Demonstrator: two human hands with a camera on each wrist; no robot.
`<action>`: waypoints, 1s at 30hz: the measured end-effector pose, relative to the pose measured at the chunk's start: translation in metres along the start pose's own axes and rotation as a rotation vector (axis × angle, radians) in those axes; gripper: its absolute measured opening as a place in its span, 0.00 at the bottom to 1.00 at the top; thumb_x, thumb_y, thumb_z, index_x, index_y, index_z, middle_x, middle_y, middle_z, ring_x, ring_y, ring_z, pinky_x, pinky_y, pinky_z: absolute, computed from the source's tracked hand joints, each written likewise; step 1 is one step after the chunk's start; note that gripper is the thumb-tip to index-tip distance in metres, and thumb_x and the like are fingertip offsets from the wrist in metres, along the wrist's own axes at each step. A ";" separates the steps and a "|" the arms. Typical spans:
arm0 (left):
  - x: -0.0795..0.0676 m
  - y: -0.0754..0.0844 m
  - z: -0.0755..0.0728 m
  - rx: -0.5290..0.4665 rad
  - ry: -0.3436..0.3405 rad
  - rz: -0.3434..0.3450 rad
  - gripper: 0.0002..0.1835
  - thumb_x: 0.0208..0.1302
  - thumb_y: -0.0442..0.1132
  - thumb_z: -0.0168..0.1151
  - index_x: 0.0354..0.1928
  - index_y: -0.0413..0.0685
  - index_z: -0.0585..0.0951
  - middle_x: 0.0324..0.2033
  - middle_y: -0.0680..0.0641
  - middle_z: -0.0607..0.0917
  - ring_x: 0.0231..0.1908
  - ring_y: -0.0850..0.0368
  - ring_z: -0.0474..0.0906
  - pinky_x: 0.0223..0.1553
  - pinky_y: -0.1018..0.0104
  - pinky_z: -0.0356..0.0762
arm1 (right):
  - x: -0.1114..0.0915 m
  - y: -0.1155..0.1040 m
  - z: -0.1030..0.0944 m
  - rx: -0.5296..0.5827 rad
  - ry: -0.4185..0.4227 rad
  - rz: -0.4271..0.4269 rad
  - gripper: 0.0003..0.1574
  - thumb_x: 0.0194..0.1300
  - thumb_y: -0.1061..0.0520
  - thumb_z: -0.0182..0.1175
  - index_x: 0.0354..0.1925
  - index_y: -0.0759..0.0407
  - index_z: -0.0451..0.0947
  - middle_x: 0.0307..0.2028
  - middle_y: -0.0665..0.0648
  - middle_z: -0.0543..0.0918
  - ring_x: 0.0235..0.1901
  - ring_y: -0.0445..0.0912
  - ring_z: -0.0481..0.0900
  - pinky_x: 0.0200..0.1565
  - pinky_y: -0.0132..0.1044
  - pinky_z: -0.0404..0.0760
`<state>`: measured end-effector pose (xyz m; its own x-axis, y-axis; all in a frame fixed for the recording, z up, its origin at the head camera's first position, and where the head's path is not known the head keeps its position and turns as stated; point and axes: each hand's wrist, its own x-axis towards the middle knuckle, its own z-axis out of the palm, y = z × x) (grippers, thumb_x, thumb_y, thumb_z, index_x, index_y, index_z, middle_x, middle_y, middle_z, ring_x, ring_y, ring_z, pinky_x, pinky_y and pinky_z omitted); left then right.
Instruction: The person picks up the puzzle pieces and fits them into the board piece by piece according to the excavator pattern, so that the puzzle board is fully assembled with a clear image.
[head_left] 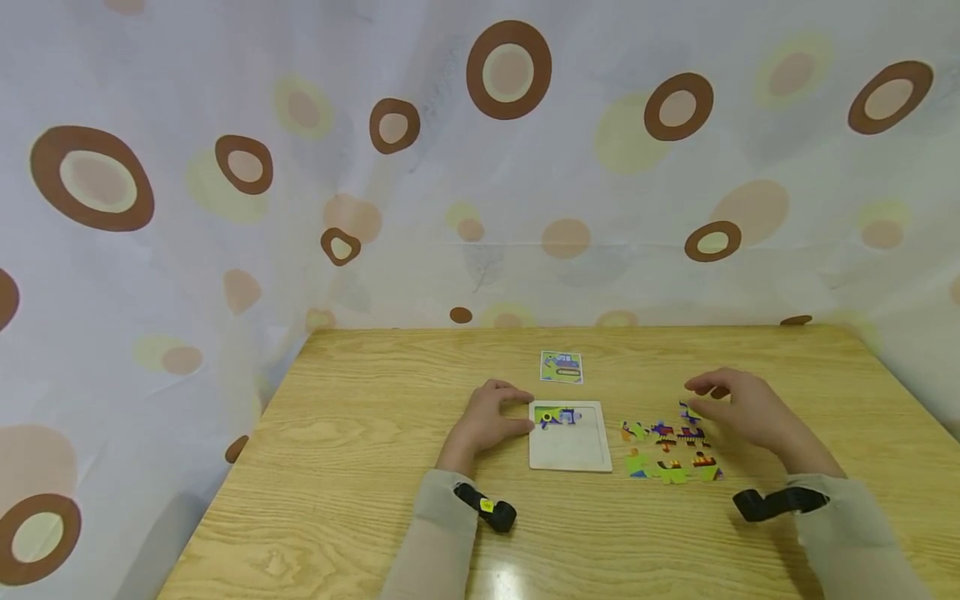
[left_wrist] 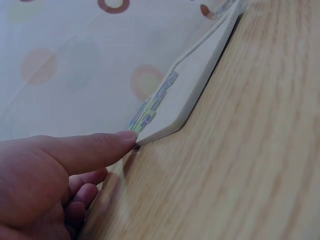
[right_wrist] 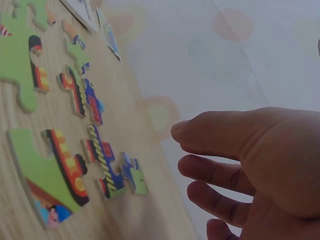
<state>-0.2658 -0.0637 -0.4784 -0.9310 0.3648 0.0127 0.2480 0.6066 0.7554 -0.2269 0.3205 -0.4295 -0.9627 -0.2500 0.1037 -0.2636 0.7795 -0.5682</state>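
Observation:
A square white puzzle tray (head_left: 567, 450) lies on the table, a few joined pieces (head_left: 567, 417) along its upper left inside. My left hand (head_left: 487, 417) touches the tray's left side with thumb and index finger spread apart. In the left wrist view, the thumb (left_wrist: 107, 145) lies fairly straight with its tip at the tray's corner, the other fingers bent below. My right hand (head_left: 750, 412) hovers at the loose puzzle pieces, fingers bent loosely and nothing between them. Closest to it is a small blue-and-green piece (right_wrist: 134, 174).
Several loose puzzle pieces (head_left: 672, 473) in green, red, yellow and blue lie right of the tray. A small picture card (head_left: 562, 367) of a digger lies behind the tray. A patterned curtain (head_left: 420, 275) borders the wooden table's back edge.

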 end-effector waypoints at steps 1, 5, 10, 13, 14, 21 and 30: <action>0.000 0.000 0.000 0.000 0.000 -0.001 0.20 0.60 0.42 0.72 0.56 0.54 0.84 0.60 0.47 0.72 0.64 0.44 0.63 0.64 0.48 0.63 | 0.000 0.001 0.000 0.002 -0.005 0.008 0.23 0.69 0.53 0.63 0.55 0.66 0.79 0.49 0.65 0.80 0.46 0.58 0.76 0.40 0.48 0.77; 0.000 0.000 0.001 0.001 0.000 0.004 0.21 0.60 0.42 0.72 0.56 0.54 0.84 0.60 0.47 0.72 0.63 0.44 0.63 0.64 0.48 0.63 | -0.002 0.005 0.002 0.007 -0.009 0.023 0.22 0.68 0.54 0.63 0.55 0.67 0.79 0.49 0.66 0.80 0.46 0.59 0.75 0.39 0.47 0.77; -0.002 0.002 -0.002 -0.003 0.006 0.003 0.21 0.60 0.41 0.72 0.56 0.53 0.84 0.59 0.46 0.72 0.63 0.44 0.63 0.64 0.49 0.63 | -0.001 0.014 0.005 0.012 -0.012 0.023 0.22 0.68 0.55 0.64 0.56 0.67 0.78 0.49 0.66 0.80 0.45 0.58 0.76 0.40 0.47 0.78; -0.003 0.002 -0.003 -0.004 0.012 0.011 0.21 0.60 0.41 0.72 0.56 0.52 0.84 0.59 0.46 0.72 0.63 0.43 0.63 0.64 0.48 0.63 | 0.000 0.018 0.008 0.017 -0.018 0.026 0.23 0.68 0.56 0.64 0.56 0.68 0.78 0.49 0.66 0.80 0.45 0.57 0.76 0.40 0.47 0.78; -0.003 0.002 -0.004 -0.004 0.011 0.012 0.20 0.60 0.41 0.72 0.56 0.52 0.84 0.59 0.46 0.72 0.63 0.43 0.63 0.64 0.48 0.63 | 0.000 0.019 0.009 0.018 -0.019 0.025 0.23 0.67 0.57 0.64 0.56 0.68 0.78 0.50 0.66 0.80 0.45 0.56 0.76 0.41 0.47 0.78; -0.003 0.001 -0.002 0.002 0.006 0.013 0.20 0.60 0.40 0.72 0.56 0.51 0.84 0.58 0.46 0.72 0.63 0.43 0.64 0.64 0.48 0.63 | -0.003 0.020 0.011 0.014 -0.038 0.010 0.22 0.66 0.61 0.63 0.55 0.71 0.77 0.48 0.66 0.81 0.43 0.55 0.78 0.42 0.48 0.79; -0.002 0.002 0.000 -0.003 0.008 0.019 0.20 0.59 0.41 0.73 0.55 0.51 0.84 0.58 0.46 0.73 0.62 0.43 0.64 0.64 0.48 0.63 | -0.003 0.028 0.016 -0.025 -0.011 0.012 0.20 0.65 0.61 0.64 0.53 0.71 0.79 0.47 0.65 0.81 0.41 0.54 0.77 0.41 0.49 0.78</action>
<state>-0.2634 -0.0634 -0.4771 -0.9284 0.3701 0.0322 0.2645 0.5976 0.7569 -0.2304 0.3340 -0.4585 -0.9652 -0.2465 0.0875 -0.2532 0.7966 -0.5489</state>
